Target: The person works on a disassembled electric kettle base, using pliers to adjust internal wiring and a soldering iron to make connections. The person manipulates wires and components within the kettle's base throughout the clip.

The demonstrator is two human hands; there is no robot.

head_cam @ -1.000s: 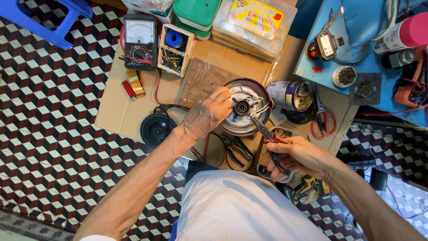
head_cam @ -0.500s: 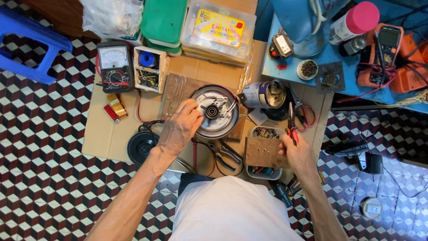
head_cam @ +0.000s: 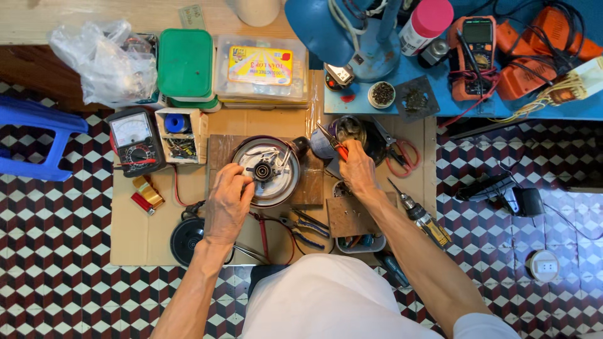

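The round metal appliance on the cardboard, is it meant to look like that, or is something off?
It lies opened up: the round metal appliance shows bare wiring and a hub at its centre. The left hand rests on its rim; the right hand holds red-handled pliers.

Head camera, straight down, close overhead

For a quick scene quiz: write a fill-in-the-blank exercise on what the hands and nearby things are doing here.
1. The left hand rests on the round metal ____.
2. The right hand holds pliers with ____ handles.
3. The analog meter lies to the ____ of the base.
4. The green-lidded box sits beside a clear plastic ____.

Missing words: base; red; left; bag
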